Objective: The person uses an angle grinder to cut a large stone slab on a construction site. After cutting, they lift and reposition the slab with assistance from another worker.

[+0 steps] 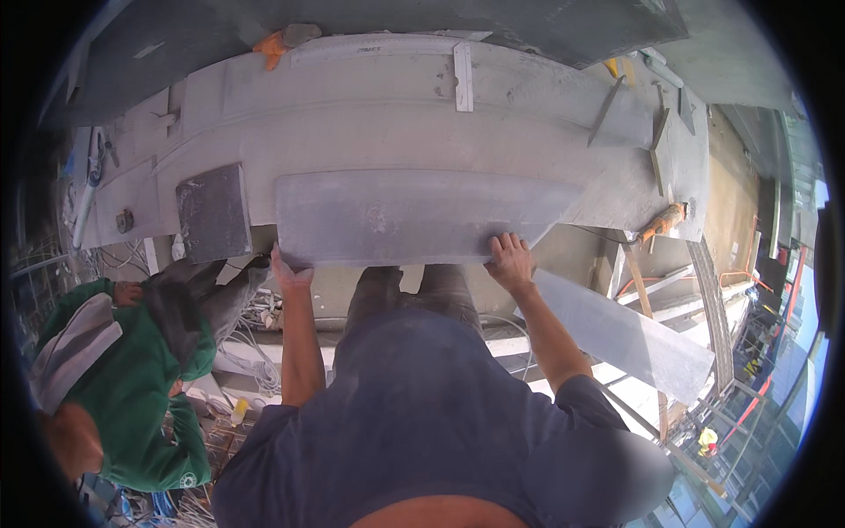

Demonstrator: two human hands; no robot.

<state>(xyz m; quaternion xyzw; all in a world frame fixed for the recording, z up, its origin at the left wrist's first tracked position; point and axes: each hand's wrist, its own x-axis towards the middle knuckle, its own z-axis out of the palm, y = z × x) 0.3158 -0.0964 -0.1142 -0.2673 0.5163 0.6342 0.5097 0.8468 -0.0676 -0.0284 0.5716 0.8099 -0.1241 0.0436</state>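
Note:
A long grey stone slab (pixel 414 216) with one slanted end lies across the worktop in front of me, its near edge reaching the worktop's front. My left hand (pixel 290 269) is closed on the slab's near left corner, with pale dust on the fingers. At the right part of the same edge my right hand (pixel 510 260) grips it, fingers over the top face and thumb not clearly visible. Left of the slab sits a dark square tile (pixel 214 214), slightly overhanging the front.
The dusty worktop (pixel 352 132) bears a white set square (pixel 463 77), an orange glove (pixel 272 49) and an orange power tool (pixel 663 223). Another pale slab (pixel 625 339) leans below right. A person in green (pixel 132 396) is close by at left. Cables (pixel 251 352) lie below.

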